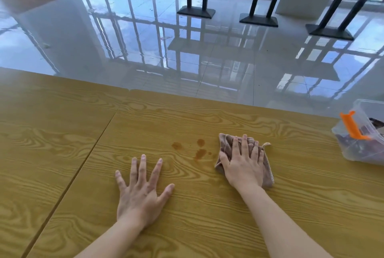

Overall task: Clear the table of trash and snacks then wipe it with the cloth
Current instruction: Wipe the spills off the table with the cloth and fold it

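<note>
A crumpled pinkish-brown cloth (227, 144) lies on the wood-grain table (187, 216), right of centre. My right hand (242, 164) presses flat on top of it, fingers spread over the fabric. Just left of the cloth are three small reddish-brown stains (199, 149) on the tabletop. My left hand (141, 193) rests flat on the bare wood, palm down, fingers apart, holding nothing, below and left of the stains.
A clear plastic bin (361, 149) with an orange clip and dark wrappers inside stands at the table's right edge. A seam (83, 160) runs between two table halves on the left. Beyond the far edge are shiny floor tiles and black table legs (196, 10).
</note>
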{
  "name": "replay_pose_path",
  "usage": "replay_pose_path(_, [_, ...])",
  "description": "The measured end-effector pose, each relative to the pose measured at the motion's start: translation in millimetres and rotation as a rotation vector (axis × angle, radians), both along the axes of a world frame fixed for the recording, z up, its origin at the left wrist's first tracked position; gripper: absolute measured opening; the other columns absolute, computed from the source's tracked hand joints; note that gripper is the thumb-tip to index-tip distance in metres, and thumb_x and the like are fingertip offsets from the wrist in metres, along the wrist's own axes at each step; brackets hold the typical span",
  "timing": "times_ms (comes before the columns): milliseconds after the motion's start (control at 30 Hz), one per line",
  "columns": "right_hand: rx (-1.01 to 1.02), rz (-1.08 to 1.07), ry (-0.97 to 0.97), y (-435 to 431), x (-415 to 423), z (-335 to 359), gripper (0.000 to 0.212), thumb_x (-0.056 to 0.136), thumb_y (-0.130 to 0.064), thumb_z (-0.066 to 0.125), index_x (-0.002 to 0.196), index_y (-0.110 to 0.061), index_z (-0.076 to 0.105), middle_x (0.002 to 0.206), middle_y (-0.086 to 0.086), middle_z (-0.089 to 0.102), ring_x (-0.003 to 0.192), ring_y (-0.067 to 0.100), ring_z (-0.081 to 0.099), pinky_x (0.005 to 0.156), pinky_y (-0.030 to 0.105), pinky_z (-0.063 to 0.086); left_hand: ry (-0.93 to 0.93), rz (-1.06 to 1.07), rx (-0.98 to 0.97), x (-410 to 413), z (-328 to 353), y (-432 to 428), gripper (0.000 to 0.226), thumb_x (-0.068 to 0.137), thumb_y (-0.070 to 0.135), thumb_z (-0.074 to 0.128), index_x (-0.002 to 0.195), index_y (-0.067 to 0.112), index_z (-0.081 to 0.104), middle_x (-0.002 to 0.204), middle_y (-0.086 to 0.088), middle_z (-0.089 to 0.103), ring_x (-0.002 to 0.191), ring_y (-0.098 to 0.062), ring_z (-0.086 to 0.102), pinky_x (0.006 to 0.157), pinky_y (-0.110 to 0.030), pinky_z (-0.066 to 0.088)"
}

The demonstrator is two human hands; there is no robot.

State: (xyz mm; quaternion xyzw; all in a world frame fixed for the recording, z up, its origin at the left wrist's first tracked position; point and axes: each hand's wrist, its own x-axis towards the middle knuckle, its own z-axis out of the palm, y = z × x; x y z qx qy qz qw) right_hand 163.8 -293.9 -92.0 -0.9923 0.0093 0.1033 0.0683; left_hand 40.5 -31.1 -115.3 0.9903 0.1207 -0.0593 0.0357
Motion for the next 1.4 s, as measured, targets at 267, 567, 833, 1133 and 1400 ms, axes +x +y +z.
replay_pose_path(267, [-0.045,0.423,-0.089,-31.7,-75.7,-9.5,0.077,0.093,-0.074,0.014,0.157,-0.032,0.008,0.167,-0.003,-0.003,0.152,0.022,-0.014,0.121,0.043,-0.003,-0.021,0.001,-0.017,-0.3,0.8,-1.1,0.080,0.078,0.086,-0.003,0.144,0.047,-0.026,0.160,-0.002,-0.027,0.142,-0.022,-0.034,0.111,-0.063,-0.018])
replay_pose_path(567, [0.019,0.272,-0.025,9.7,-35.2,-0.9,0.075,0.092,-0.074,0.010,0.154,-0.039,-0.011,0.163,-0.007,-0.024,0.148,0.026,-0.027,0.120,0.049,-0.012,-0.025,-0.002,-0.029,-1.8,4.7,-2.7,0.080,0.077,0.087,-0.004,0.145,0.048,-0.025,0.161,-0.002,-0.026,0.143,-0.022,-0.032,0.112,-0.063,-0.016])
replay_pose_path(833, [-0.030,0.226,-0.052,-17.8,-32.9,-2.0,0.075,0.092,-0.073,0.007,0.155,-0.037,-0.009,0.162,-0.010,-0.023,0.149,0.022,-0.026,0.122,0.045,-0.010,-0.135,0.015,-0.072,-2.8,3.8,-2.2,0.071,0.086,0.076,0.020,0.150,0.045,0.016,0.164,-0.005,0.011,0.151,-0.024,-0.001,0.117,-0.064,0.000])
replay_pose_path(1133, [0.029,0.575,-0.132,-22.9,-97.9,-10.9,0.070,0.097,-0.066,0.023,0.157,-0.032,0.013,0.167,-0.005,0.002,0.153,0.026,0.000,0.120,0.047,0.008,-0.145,0.016,-0.067,-3.3,2.1,-1.0,0.066,0.089,0.071,0.024,0.149,0.046,0.018,0.163,-0.006,0.016,0.151,-0.026,0.004,0.117,-0.064,0.003])
replay_pose_path(1400, [0.015,0.157,-0.017,23.0,1.1,4.2,0.072,0.096,-0.066,0.015,0.157,-0.033,-0.006,0.163,-0.005,-0.022,0.149,0.028,-0.022,0.121,0.050,-0.011,-0.140,0.024,-0.067,-2.2,3.3,-1.7,0.066,0.088,0.071,0.022,0.150,0.047,0.015,0.164,-0.005,0.011,0.151,-0.025,0.001,0.117,-0.063,0.001])
